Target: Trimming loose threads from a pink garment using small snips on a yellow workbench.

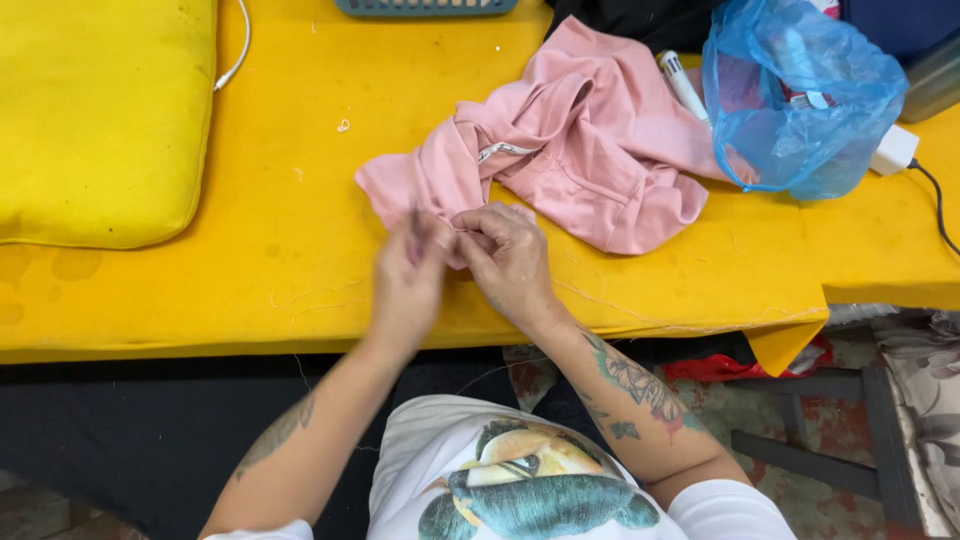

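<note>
We see left hand (405,283) and right hand (508,258) together at near edge of pink garment (570,165) on yellow surface (290,200). Right grip pinches fabric edge; left grip closed on small dark tool, blurred. Blue plastic bag (800,100) beside garment; yellow cushion (100,110) well apart.

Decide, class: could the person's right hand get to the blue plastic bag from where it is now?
Probably yes. The right hand is on the pink garment, and only that soft cloth lies between it and the blue plastic bag on the same table.
</note>
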